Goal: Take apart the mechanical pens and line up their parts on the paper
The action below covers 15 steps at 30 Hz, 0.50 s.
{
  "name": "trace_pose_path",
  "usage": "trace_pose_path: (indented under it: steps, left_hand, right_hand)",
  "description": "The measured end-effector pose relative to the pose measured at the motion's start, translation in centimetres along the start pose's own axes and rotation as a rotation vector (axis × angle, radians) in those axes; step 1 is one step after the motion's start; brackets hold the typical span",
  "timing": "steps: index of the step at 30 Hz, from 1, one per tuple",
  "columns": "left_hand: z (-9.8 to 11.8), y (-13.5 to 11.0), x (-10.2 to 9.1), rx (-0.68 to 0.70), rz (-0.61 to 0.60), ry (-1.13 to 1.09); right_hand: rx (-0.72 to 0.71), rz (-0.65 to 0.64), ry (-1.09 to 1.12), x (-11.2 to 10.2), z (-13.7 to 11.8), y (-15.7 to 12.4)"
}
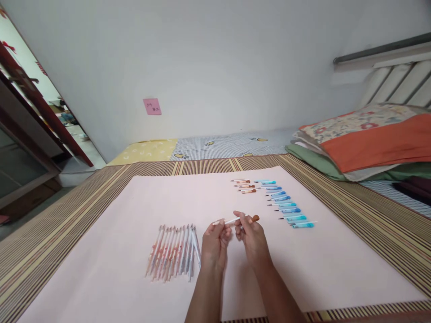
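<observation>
A slim white pen (231,221) with a rounded brown end (256,218) is held between both of my hands, above the pale pink sheet. My left hand (214,244) is closed, pinching its left end between thumb and fingers. Around the other end my right hand (252,237) is closed too, and the brown end pokes out past its fingers. Just left of my left hand lies a row of pale slender pens (171,253), tips pointing away from me. Beyond my right hand are a slanting column of several blue-ended pens (286,204) and a few brown-ended ones (245,185).
The pink sheet (111,251) lies on a striped mat (340,215). At the right are a folded orange and floral cloth (370,143) and a white slatted headboard (400,80). A pink note (152,106) is on the wall, with a doorway (67,107) at the left.
</observation>
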<state>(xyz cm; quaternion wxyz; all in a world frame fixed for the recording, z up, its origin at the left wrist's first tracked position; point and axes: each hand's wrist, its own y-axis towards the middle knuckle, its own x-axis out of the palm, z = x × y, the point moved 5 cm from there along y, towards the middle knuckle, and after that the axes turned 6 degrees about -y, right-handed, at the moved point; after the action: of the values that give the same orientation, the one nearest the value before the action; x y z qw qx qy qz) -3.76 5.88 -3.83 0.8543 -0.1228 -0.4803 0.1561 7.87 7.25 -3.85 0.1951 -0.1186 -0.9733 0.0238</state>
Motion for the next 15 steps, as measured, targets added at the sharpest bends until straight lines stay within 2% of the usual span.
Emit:
trace_pose_path:
  steps: [3,9,11,15]
  left_hand:
    - [-0.3,-0.1,0.2,-0.028,-0.040,0.033]
    - [-0.4,-0.1,0.5,-0.044,-0.061,0.066]
    - [-0.3,0.0,0.6,-0.044,-0.043,0.078]
    - [0.8,0.1,-0.1,0.014,0.072,0.055]
  right_hand:
    - [0.010,0.018,-0.079,-0.5,0.3,0.5]
    - [0.110,-0.162,-0.100,-0.4,0.6,1.8]
    - [0.117,-0.128,-0.107,-0.9,0.0,3.1]
    - [0.086,0.069,-0.163,-3.2,-1.7,7.6]
